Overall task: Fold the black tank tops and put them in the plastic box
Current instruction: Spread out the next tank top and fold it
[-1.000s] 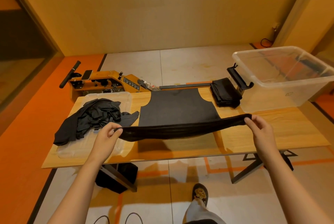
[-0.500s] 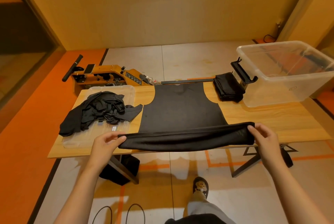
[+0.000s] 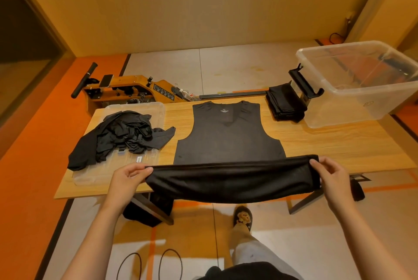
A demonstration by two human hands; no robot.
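A black tank top [image 3: 227, 137] lies flat on the wooden table [image 3: 339, 144], neck towards the far edge. Its lower hem is lifted off the table's near edge and stretched between my hands. My left hand [image 3: 127, 177] pinches the hem's left corner and my right hand [image 3: 331, 172] pinches the right corner. A pile of crumpled black tank tops [image 3: 122, 136] rests on a clear lid [image 3: 144, 160] at the table's left. A folded black stack [image 3: 286, 104] sits at the far right next to the clear plastic box [image 3: 362, 103].
An orange rowing machine [image 3: 126, 91] stands on the floor behind the table. The box's black clip handle [image 3: 305, 84] sticks out over the folded stack. My foot in a sandal [image 3: 243, 217] is under the near edge, near the table's legs.
Both hands drew the hem back towards me and a little lower, so more of the tank top lies spread flat on the table and its neckline now shows.
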